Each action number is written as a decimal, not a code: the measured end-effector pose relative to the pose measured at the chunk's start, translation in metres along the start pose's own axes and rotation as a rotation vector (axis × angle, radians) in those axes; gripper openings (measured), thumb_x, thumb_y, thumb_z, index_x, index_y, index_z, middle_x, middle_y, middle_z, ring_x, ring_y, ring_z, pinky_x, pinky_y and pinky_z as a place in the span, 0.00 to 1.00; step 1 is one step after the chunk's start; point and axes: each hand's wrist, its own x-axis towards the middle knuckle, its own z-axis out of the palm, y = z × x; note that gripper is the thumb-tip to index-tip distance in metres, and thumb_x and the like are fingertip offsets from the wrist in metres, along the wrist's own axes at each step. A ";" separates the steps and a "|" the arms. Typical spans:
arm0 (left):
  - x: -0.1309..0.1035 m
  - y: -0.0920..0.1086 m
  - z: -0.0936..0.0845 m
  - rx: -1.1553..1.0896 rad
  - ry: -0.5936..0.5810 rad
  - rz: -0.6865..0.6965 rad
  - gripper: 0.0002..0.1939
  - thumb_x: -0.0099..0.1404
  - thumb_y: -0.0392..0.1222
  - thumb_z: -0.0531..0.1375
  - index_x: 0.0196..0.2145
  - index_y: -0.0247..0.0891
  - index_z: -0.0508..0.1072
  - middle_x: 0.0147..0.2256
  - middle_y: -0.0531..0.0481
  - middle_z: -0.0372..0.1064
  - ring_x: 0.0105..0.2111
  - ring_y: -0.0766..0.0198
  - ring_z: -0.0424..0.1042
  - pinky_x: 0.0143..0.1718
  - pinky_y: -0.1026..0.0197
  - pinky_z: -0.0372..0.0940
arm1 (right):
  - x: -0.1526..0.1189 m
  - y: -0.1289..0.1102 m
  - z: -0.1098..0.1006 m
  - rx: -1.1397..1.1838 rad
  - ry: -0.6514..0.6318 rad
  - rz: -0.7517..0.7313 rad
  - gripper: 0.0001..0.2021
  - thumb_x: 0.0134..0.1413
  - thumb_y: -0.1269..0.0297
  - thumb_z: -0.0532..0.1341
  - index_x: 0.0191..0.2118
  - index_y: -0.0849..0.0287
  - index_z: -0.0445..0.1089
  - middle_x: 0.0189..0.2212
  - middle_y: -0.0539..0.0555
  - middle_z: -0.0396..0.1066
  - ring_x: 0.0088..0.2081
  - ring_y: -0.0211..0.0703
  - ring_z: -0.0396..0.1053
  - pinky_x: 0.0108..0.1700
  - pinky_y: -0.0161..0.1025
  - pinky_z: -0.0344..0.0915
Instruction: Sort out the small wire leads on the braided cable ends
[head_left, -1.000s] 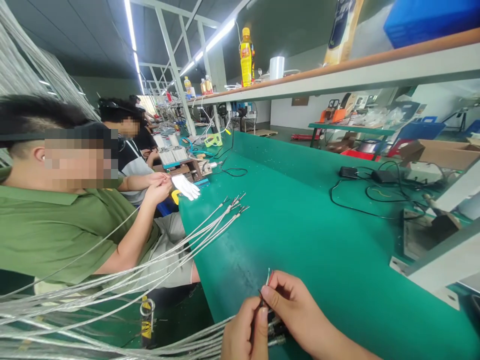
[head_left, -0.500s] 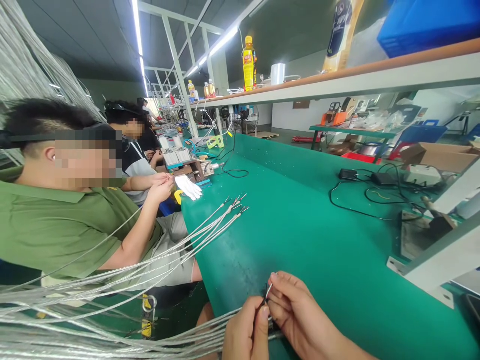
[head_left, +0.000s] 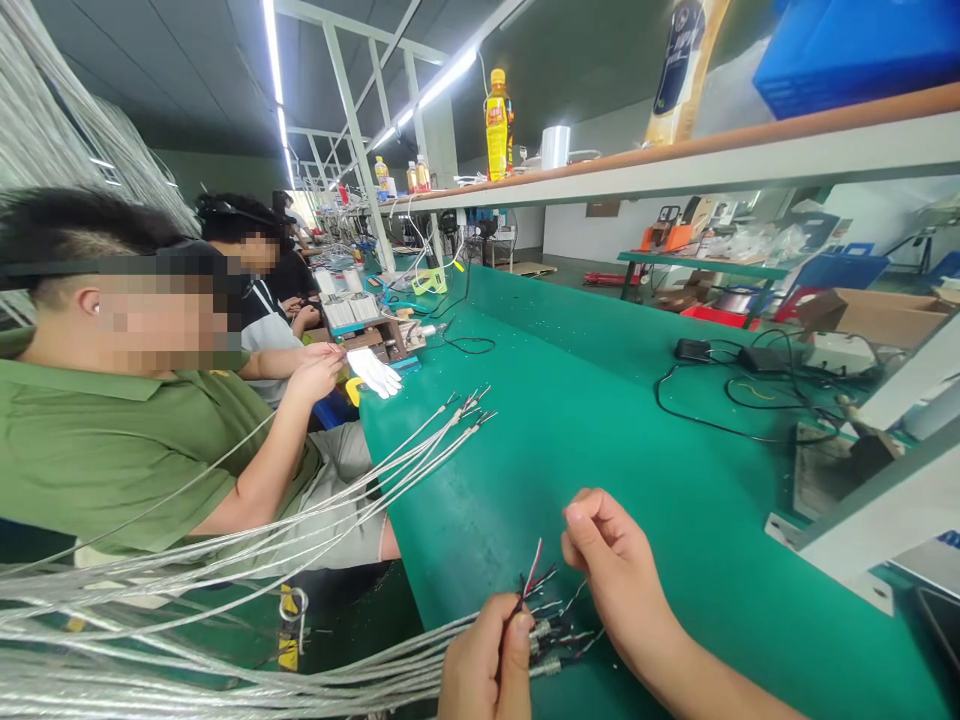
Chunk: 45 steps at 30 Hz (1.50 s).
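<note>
My left hand [head_left: 491, 655] pinches a cable between thumb and forefinger near its end. Thin red, white and dark wires [head_left: 534, 568] stick up from that grip. My right hand [head_left: 611, 550] hovers up and to the right, apart from the wires, its fingers curled and thumb against forefinger. Whether anything small is in that pinch cannot be made out. Below and beside my left hand lie more silvery braided cables [head_left: 375, 690], their split ends [head_left: 551, 665] resting on the green table [head_left: 675, 520].
Another bundle of cable ends [head_left: 469, 410] lies farther along the table edge. A co-worker in a green shirt [head_left: 135, 460] sits at left, hands raised by a white glove [head_left: 375, 372]. Black cords [head_left: 720, 430] and a white metal post [head_left: 862, 530] stand right, under a shelf [head_left: 720, 150].
My right hand has let go of the wires and moved up and right, away from my left hand. Red and white wires now show above my left hand's grip.
</note>
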 end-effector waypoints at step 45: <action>0.008 0.020 -0.020 -0.415 -0.243 -0.300 0.23 0.72 0.59 0.48 0.32 0.37 0.65 0.19 0.61 0.45 0.19 0.72 0.45 0.21 0.67 0.41 | -0.008 0.010 0.005 -0.140 -0.406 0.040 0.08 0.62 0.60 0.62 0.33 0.58 0.72 0.35 0.51 0.70 0.33 0.39 0.69 0.39 0.39 0.64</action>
